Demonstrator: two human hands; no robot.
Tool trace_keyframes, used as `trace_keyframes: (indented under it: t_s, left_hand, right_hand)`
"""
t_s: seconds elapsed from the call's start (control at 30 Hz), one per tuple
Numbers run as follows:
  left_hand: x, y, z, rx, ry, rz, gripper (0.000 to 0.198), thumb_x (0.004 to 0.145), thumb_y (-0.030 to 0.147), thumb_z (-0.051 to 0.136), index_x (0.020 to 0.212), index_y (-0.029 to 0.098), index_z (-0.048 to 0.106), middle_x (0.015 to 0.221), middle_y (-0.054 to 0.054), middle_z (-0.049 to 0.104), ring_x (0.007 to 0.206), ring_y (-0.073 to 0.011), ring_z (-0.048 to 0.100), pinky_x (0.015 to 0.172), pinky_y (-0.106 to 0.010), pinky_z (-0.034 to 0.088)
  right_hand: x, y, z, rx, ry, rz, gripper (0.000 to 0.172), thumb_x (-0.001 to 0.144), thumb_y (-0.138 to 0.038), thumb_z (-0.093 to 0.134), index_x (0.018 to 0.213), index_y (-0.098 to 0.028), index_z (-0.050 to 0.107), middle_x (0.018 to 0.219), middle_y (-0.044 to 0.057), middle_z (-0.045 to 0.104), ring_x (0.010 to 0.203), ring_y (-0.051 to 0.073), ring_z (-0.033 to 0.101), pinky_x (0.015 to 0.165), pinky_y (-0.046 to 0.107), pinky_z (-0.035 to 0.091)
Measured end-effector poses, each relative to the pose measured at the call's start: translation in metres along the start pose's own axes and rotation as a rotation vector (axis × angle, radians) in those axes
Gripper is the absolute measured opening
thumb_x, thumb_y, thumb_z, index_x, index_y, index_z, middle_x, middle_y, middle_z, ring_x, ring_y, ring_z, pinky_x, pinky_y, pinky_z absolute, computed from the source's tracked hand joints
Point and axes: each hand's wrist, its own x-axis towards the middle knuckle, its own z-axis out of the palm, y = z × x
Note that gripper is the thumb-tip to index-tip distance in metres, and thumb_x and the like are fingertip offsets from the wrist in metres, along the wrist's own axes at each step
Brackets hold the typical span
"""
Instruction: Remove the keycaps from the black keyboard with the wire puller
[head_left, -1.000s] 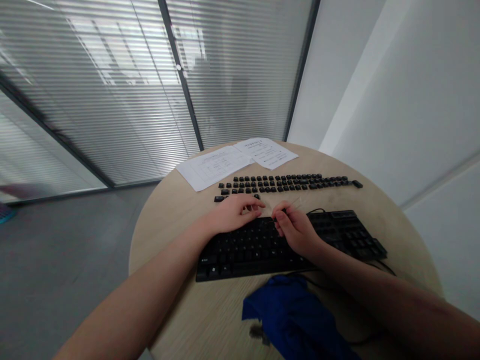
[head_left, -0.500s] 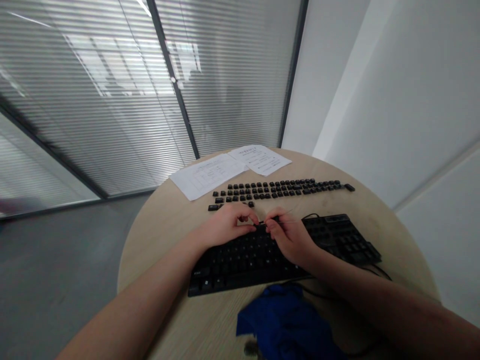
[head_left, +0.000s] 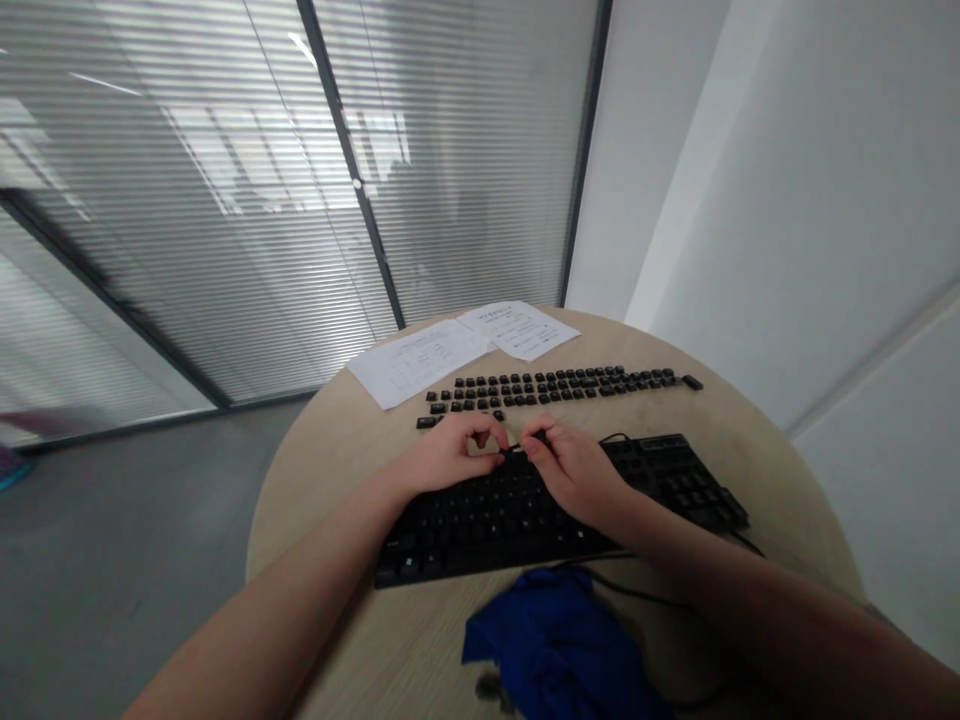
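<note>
A black keyboard (head_left: 480, 520) lies across the table under both my hands, its keys partly hidden by them. My left hand (head_left: 454, 455) rests at its upper edge, thumb and forefinger closed near a small dark piece I cannot make out. Close beside it, my right hand (head_left: 570, 470) is closed on what looks like a wire keycap puller (head_left: 559, 420); only a bit of thin wire shows past the fingers. Beyond the hands, loose black keycaps (head_left: 555, 385) lie in rows, with a few more partly behind my left hand.
Printed sheets (head_left: 427, 360) lie at the far side of the round wooden table (head_left: 330, 480). A crumpled blue cloth (head_left: 559, 640) lies at the near edge, with a black cable (head_left: 637, 592) beside it. Glass with blinds and a white wall stand behind.
The view has shifted slightly. The fingertips of my two hands are a little farther apart, and less of the thin wire shows from my right hand.
</note>
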Motion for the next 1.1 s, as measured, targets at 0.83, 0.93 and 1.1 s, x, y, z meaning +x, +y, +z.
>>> trace_keyframes:
  t_s: [0.83,0.93,1.1]
  left_hand:
    - [0.076,-0.032,0.018,0.661,0.018,-0.108,0.015,0.085,0.024,0.071,0.096,0.026,0.082,0.095,-0.004,0.081,0.094,-0.0243,0.069,0.093,-0.038,0.05]
    - [0.075,-0.031,0.023,0.712,0.004,-0.125,0.015,0.085,0.024,0.07,0.094,0.025,0.082,0.091,-0.006,0.08,0.095,-0.0268,0.068,0.095,-0.041,0.047]
    - [0.074,-0.026,0.023,0.764,-0.005,-0.159,0.015,0.085,0.024,0.067,0.092,0.025,0.081,0.091,-0.007,0.08,0.096,-0.0289,0.068,0.094,-0.044,0.046]
  right_hand:
    - [0.02,0.054,0.012,0.38,0.357,0.23,0.043,0.105,-0.062,0.035,0.091,-0.025,0.052,0.067,-0.002,0.054,0.053,0.017,0.05,0.049,0.026,0.038]
    - [0.021,0.054,0.013,0.404,0.354,0.216,0.043,0.105,-0.061,0.037,0.09,-0.025,0.052,0.066,-0.003,0.053,0.053,0.016,0.049,0.048,0.026,0.037]
    - [0.02,0.056,0.015,0.375,0.333,0.192,0.042,0.106,-0.058,0.037,0.088,-0.024,0.054,0.065,-0.003,0.052,0.054,0.016,0.049,0.05,0.025,0.036]
